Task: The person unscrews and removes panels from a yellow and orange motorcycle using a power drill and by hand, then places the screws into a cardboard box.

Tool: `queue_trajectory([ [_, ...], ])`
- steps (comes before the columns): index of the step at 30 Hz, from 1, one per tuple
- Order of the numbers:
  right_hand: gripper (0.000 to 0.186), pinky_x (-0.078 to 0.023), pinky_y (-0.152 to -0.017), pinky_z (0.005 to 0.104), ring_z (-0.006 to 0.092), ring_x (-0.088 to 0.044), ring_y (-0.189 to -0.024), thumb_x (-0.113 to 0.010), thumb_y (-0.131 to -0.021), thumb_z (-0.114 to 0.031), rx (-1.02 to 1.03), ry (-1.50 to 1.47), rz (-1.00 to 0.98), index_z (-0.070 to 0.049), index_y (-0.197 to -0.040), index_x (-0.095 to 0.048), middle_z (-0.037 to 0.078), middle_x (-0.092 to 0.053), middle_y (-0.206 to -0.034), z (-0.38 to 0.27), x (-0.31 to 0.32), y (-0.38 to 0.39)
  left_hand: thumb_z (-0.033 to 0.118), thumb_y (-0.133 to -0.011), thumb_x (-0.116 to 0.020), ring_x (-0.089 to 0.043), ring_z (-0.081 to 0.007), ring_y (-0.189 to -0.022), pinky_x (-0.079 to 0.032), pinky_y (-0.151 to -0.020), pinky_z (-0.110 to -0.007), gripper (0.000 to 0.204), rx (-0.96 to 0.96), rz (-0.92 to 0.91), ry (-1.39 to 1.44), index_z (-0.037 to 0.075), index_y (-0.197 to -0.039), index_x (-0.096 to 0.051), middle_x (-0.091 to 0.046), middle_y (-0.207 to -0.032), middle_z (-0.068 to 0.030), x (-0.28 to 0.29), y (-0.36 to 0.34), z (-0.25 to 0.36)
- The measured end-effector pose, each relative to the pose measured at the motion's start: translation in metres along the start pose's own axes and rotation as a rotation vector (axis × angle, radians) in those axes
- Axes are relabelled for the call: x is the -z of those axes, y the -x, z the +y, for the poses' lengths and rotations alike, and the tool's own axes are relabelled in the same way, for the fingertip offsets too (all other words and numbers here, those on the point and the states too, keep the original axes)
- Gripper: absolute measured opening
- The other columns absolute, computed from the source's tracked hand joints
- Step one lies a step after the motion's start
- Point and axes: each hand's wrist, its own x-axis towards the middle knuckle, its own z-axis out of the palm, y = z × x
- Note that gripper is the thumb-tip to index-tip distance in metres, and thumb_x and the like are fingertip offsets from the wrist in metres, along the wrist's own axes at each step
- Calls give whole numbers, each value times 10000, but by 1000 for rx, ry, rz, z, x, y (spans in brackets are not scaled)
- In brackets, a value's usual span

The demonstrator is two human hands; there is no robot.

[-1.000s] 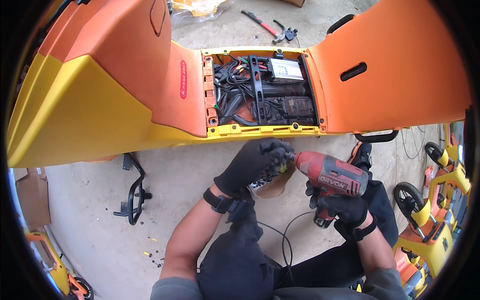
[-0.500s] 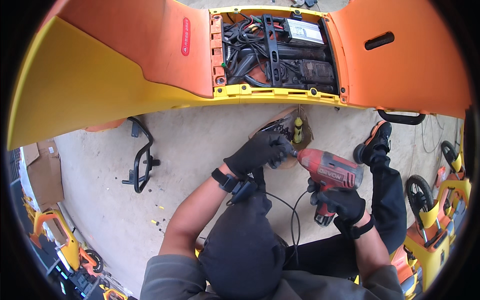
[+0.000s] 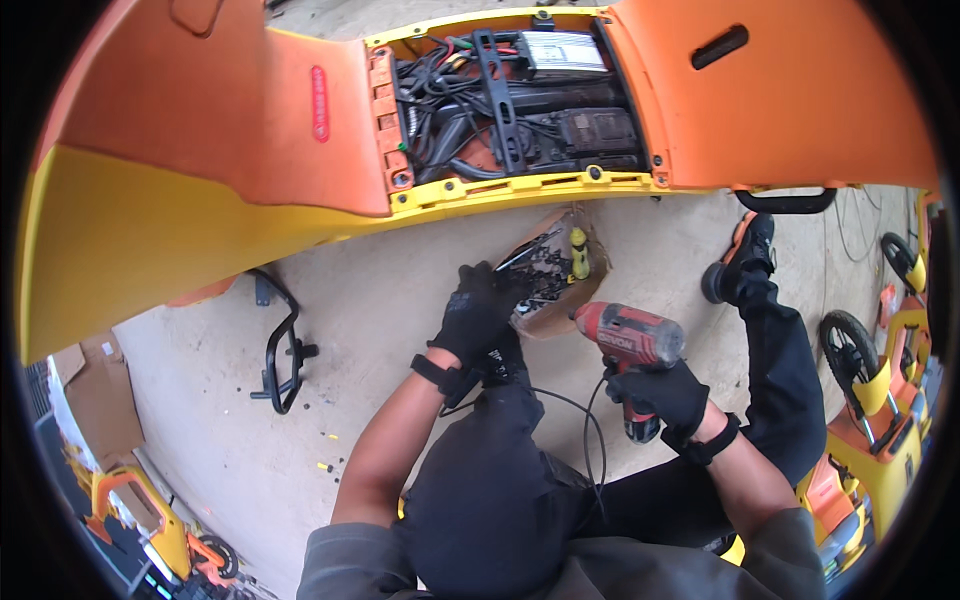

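Red cordless drill (image 3: 630,340) gripped in our gloved right hand (image 3: 668,395), nose toward cardboard box (image 3: 560,290); left hand (image 3: 480,315) fingers dipped in box, grasp unclear.

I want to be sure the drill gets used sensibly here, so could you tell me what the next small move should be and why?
Probably pinch one screw out of the cardboard box: the gloved left hand is already reaching into it among dark fasteners, while the right hand holds the red drill idle, and the open compartment in the orange body waits just above.
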Motion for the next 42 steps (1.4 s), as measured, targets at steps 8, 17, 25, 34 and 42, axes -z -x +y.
queue_trajectory([
  [8,335,-516,-747,264,89,-609,-824,-747,-815,-123,-8,99,-52,-45,-1116,-621,8,-634,-935,-1,4,-4,392,-905,-645,-652,-418,-1060,-522,-890,-459,515,168,-121,4,4,-1244,-625,-682,-1091,-274,1,-27,-35],
  [17,253,-546,-676,293,152,-659,-728,-724,-851,-103,148,-215,263,-14,-1064,-619,51,-654,-839,-3,37,-13,336,-924,-622,-640,-393,-1128,-503,-940,-429,500,-118,-132,-18,-14,-1280,-600,-668,-1177,-270,-40,-48,-104],
  [25,189,-504,-572,304,159,-646,-628,-708,-776,-133,16,195,556,-11,-915,-670,61,-668,-738,43,98,-71,236,-894,-598,-617,-340,-1181,-492,-985,-386,485,-5,-319,235,-51,-1285,-590,-629,-1280,-248,-29,-35,-75],
  [34,200,-473,-513,320,158,-609,-576,-711,-747,-139,-81,345,630,-31,-907,-658,50,-629,-689,53,102,-69,220,-861,-578,-713,-261,-785,-553,-645,-357,343,64,-297,389,-15,-1095,-663,-713,-913,-192,-44,-22,-48],
  [42,319,-486,-791,435,370,-628,-884,-695,-732,-169,347,864,741,-23,-1013,-663,179,-658,-869,39,74,-62,215,-893,-652,-701,-230,-735,-553,-549,-350,523,53,-588,398,-50,-1318,-500,-680,-927,-187,-74,-34,-16],
])
